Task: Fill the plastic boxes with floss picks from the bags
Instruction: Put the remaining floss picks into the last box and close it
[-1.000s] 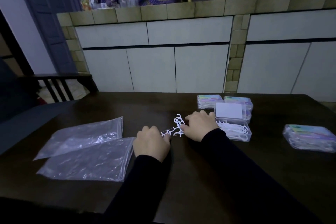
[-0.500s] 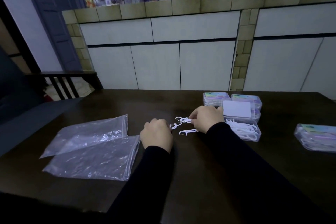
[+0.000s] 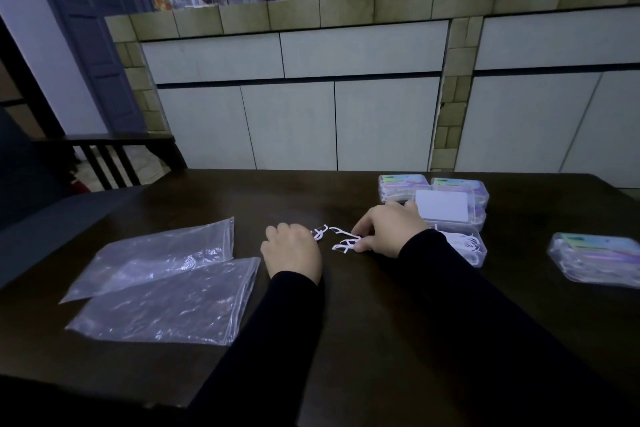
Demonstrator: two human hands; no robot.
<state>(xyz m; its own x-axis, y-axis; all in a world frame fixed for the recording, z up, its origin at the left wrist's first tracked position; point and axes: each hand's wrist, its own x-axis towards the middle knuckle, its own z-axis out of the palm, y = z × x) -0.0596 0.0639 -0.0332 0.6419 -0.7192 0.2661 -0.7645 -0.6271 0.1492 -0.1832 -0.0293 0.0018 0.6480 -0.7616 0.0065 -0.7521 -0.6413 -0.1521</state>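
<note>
Table: I see a dark wooden table carrying everything, with pale cabinet doors behind it.
Bags: two clear plastic bags lie flat and overlapping on my left, well apart from the boxes; both look emptied, though I cannot rule out a stray pick inside.
Closed boxes: a cluster of filled boxes sits at the far right-centre, and one more filled box sits alone near the right edge.
Open box: the open plastic box lies just right of my right wrist, lid raised, picks already inside.
Right hand: my right hand has its fingers curled down, pinching picks against the table.
Left hand: my left hand is curled knuckles-up with white picks showing at its fingertips; whether it truly grips them I cannot tell.
Floss picks: the loose floss picks lie between my hands.
Change: a second ago they were a taller bunch; now they are fewer and drawn toward the right hand, so I judge the last handful is nearly gathered for the open box.
Axis: the picks' long axes run roughly left-right, bow ends mostly toward my left.
</note>
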